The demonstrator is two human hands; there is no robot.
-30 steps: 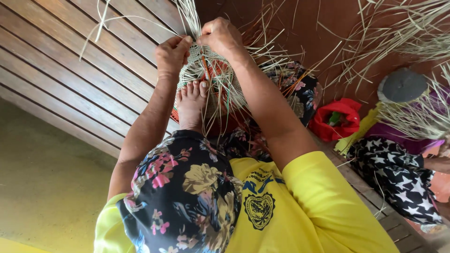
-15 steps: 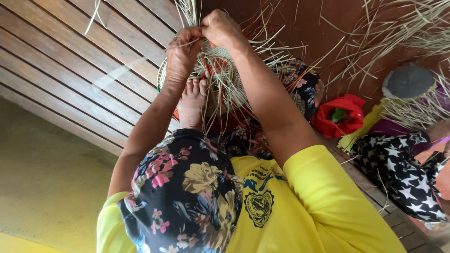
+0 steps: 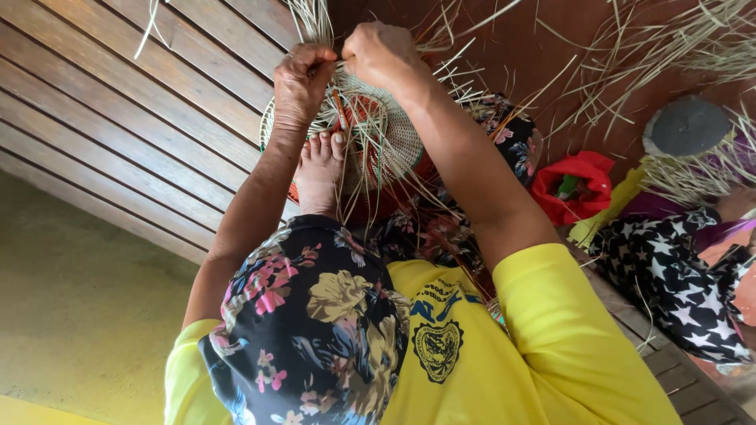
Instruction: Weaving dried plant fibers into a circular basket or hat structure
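Left hand (image 3: 302, 79) and right hand (image 3: 379, 53), both closed in pinches on pale straw strands (image 3: 315, 20), directly above the half-woven basket (image 3: 386, 138).

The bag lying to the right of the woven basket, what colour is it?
The bag is bright red, with something green inside; the head view shows it.

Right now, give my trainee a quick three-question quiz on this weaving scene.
1. True or false: both hands grip straw strands above the woven basket.
2. What steadies the basket from below? A) a bare foot B) a brick
3. What colour is the bag beside the star-print cloth?

Key:
1. True: left hand, right hand, strands.
2. A, the foot.
3. Red, the bag.
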